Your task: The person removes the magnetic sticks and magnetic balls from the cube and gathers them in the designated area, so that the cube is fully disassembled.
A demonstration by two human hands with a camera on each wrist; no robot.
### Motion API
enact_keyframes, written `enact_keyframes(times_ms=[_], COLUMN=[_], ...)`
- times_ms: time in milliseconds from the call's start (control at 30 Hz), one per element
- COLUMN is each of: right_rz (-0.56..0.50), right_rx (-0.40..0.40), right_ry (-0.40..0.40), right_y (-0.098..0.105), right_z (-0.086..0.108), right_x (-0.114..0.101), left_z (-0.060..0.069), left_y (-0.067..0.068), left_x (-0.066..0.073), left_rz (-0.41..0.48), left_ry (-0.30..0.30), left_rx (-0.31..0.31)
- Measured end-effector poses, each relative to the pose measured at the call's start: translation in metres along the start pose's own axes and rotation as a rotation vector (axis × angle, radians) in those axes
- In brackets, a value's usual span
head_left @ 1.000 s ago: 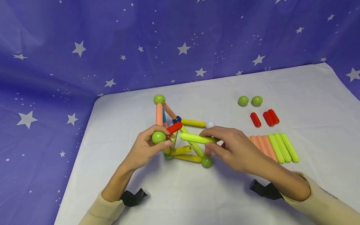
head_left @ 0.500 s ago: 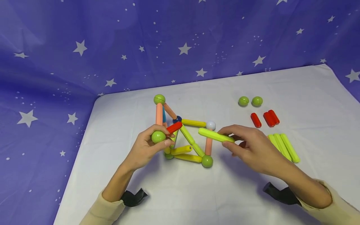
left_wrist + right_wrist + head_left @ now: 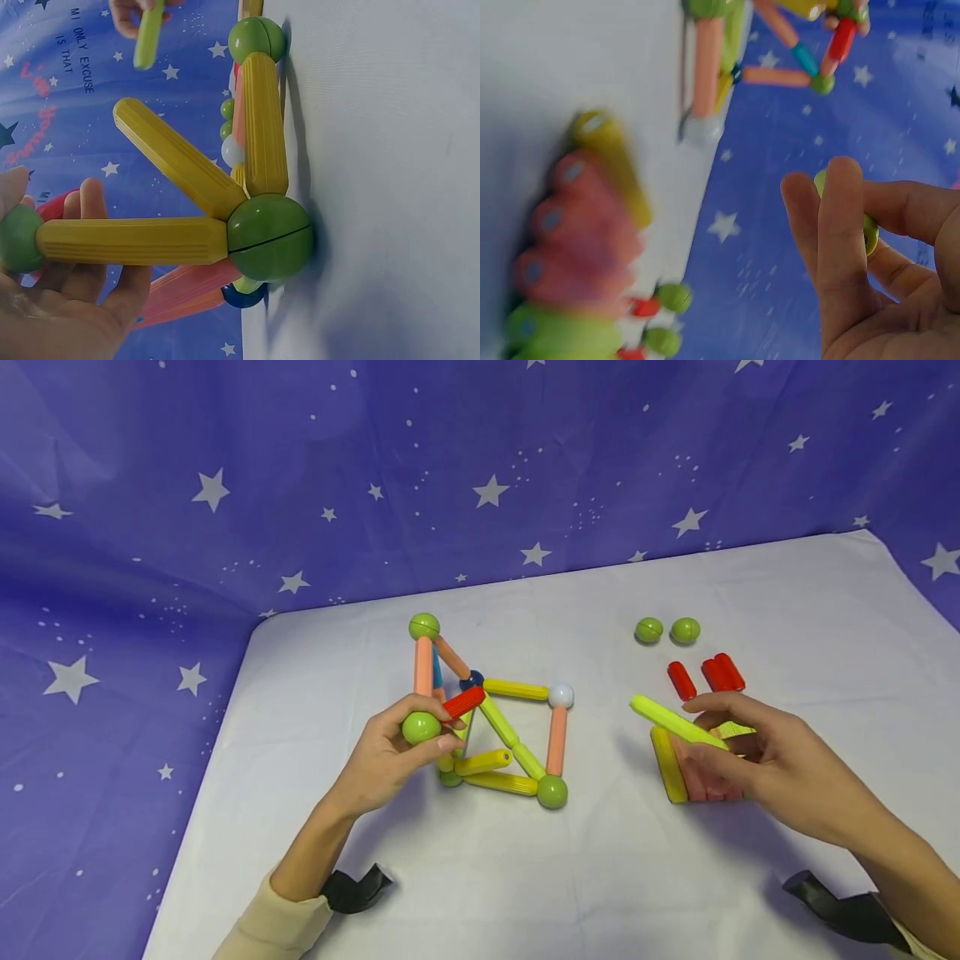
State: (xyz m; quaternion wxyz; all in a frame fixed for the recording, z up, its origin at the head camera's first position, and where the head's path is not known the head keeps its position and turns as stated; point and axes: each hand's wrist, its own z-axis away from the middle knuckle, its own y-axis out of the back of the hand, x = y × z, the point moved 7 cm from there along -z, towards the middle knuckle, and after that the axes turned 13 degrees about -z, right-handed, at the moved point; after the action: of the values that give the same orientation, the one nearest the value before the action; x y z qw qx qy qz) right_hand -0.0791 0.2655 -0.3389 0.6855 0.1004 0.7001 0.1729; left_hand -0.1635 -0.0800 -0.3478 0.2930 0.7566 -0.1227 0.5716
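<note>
While a purple-blue cloth printed with white stars (image 3: 450,427) hangs behind, a white-draped counter (image 3: 570,877) carries the pieces. Left of centre stands a frame of coloured plastic rods and balls (image 3: 500,720). The right hand (image 3: 780,768) is well apart from it, fingers and thumb closed in a pinch; the left hand (image 3: 386,760) is at the frame, fingers curled. Partly hidden below the right hand lies a row of yellow, salmon and lime plastic rods (image 3: 693,772). One lime-green plastic rod (image 3: 675,721) is in the right hand's pinch, tilted above that row. Three short red plastic rods (image 3: 722,674) lie beyond. The left fingers hold a glossy green plastic ball (image 3: 422,727) topping an upright yellow rod (image 3: 135,241); two loose green balls (image 3: 648,629) sit side by side farther back.
</note>
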Motion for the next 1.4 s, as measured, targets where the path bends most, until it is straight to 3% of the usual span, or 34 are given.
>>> enact_keyframes(times_ms=[233, 467, 600, 767, 967, 1400], right_rz=[0.048, 0.262, 0.399, 0.474, 0.516, 0.56], right_rx=[0.066, 0.194, 0.206, 0.145, 0.065, 0.065], right_ry=[0.021, -0.122, -0.222, -0.311, -0.334, -0.325], right_y=[0.034, 0.074, 0.087, 0.091, 0.089, 0.083], right_z=[0.018, 0.027, 0.028, 0.028, 0.027, 0.025], right_x=[0.038, 0.082, 0.1, 0.112, 0.116, 0.12], left_z=[-0.001, -0.001, -0.002, -0.002, -0.001, -0.001], left_y=[0.0, 0.0, 0.0, 0.0, -0.001, -0.001], left_x=[-0.001, -0.001, -0.001, -0.001, -0.001, 0.0], left_rz=[-0.016, -0.009, -0.016, -0.022, -0.013, -0.013], left_ry=[-0.003, 0.0, 0.0, -0.008, -0.028, 0.003], left_rx=[0.0, -0.005, 0.002, 0.003, 0.001, -0.002])
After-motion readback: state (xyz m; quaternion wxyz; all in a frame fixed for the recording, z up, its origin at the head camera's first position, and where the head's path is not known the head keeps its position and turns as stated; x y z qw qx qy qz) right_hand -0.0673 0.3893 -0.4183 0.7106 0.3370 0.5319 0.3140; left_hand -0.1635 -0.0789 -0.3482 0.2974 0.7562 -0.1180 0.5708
